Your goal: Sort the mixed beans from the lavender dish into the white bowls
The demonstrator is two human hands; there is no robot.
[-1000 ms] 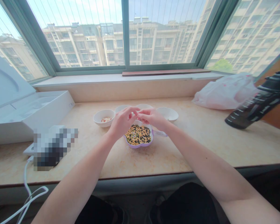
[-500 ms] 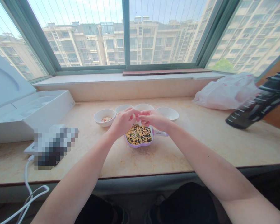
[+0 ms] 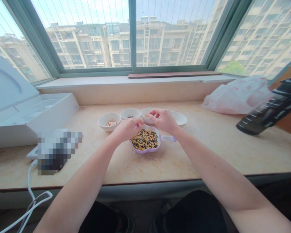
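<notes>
A purple-rimmed, flower-shaped bowl (image 3: 147,150) of mixed black, yellow and green beans (image 3: 145,140) stands in front of me. My left hand (image 3: 128,128) hovers at its far left edge, fingers bent together in a pinch; whatever they hold is too small to make out. Beyond it, my right hand (image 3: 163,120) reaches over the third white bowl (image 3: 145,111), fingertips pinched above a few yellowish bits. The leftmost white bowl (image 3: 104,124) contains red and white pieces. Dark beans lie in the second white bowl (image 3: 124,114). My right hand partly covers the fourth white bowl (image 3: 183,119).
An open white box (image 3: 50,113) stands at the left, with a pixelated object (image 3: 59,152) and a white cable (image 3: 29,181) nearer me. A plastic bag (image 3: 232,95) and a dark bottle (image 3: 264,110) occupy the right. The table's front edge runs below my forearms.
My hands, together above the purple-rimmed bowl before, have parted. The right one moved away to the third white bowl; the left one lowered slightly and stayed near the bean bowl.
</notes>
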